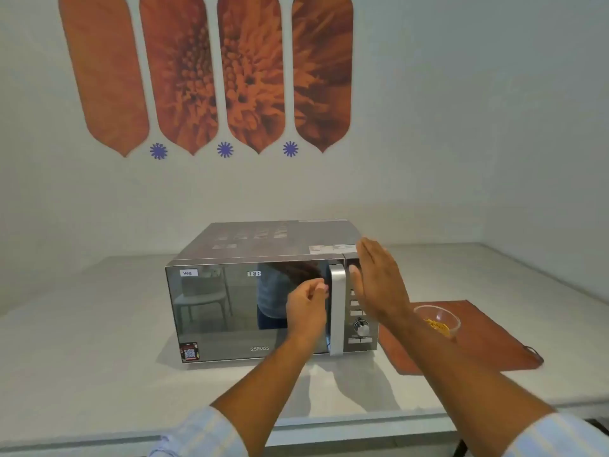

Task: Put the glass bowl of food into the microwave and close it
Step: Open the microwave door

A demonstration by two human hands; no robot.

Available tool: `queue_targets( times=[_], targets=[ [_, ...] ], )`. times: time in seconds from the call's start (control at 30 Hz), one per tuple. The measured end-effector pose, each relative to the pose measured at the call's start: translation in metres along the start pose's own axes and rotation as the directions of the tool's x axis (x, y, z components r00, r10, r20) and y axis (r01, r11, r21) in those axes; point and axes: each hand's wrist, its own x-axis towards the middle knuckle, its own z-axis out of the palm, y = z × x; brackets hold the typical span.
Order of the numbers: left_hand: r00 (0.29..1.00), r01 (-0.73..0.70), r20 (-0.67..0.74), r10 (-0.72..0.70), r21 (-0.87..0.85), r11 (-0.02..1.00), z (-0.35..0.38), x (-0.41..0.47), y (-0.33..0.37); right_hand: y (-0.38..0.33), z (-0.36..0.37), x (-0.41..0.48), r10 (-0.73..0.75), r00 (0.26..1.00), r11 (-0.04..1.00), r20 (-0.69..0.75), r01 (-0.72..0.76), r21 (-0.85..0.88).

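A silver microwave (230, 311) with a mirrored door stands on the counter, its door closed. Its vertical silver handle (336, 308) runs down the door's right side. My left hand (306, 306) hovers in front of the door just left of the handle, fingers curled and holding nothing. My right hand (379, 282) is flat with fingers straight, held in front of the control panel (359, 324) at the microwave's top right corner. The glass bowl (436, 321) with yellow food sits to the right of the microwave, partly behind my right forearm.
The bowl rests on a brown mat (478, 344) on the pale counter (99, 341). The counter's front edge (329, 430) runs below my arms. A wall with orange flower panels (211, 70) rises behind the microwave.
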Motion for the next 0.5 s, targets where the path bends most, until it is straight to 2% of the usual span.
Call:
queue_targets(
  times=[0.17, 0.27, 0.5],
  targets=[
    [0.992, 0.123, 0.026, -0.123, 0.010, 0.992, 0.016, 0.008, 0.015, 0.004, -0.016, 0.021, -0.075, 0.980, 0.995, 0.186, 0.086, -0.055],
    [0.982, 0.179, 0.052, -0.180, 0.017, 0.984, 0.017, 0.015, 0.017, 0.005, -0.018, 0.022, -0.080, 0.973, 0.993, 0.217, 0.096, -0.063],
    [0.980, 0.184, 0.056, -0.189, 0.094, 0.979, 0.026, 0.015, 0.017, 0.009, -0.012, 0.026, -0.068, 0.966, 0.993, 0.250, 0.090, -0.077]
  ],
)
